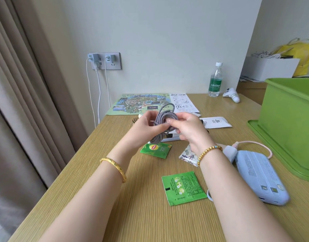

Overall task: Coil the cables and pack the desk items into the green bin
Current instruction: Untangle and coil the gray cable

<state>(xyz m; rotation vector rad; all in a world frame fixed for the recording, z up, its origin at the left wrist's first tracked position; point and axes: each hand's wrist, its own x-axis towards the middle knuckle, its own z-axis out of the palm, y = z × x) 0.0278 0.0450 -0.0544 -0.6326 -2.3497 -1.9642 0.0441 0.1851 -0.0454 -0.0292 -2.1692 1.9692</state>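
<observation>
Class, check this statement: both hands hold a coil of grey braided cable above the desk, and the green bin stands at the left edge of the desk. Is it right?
Not quite. The head view shows the left hand and right hand holding the grey braided cable above the desk, but the green bin stands at the right edge, not the left.

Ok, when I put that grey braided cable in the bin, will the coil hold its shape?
Probably not. The grey cable looks limp: loops sag below both hands, left hand and right hand. Unsecured, it likely springs loose. It seems light.
</observation>
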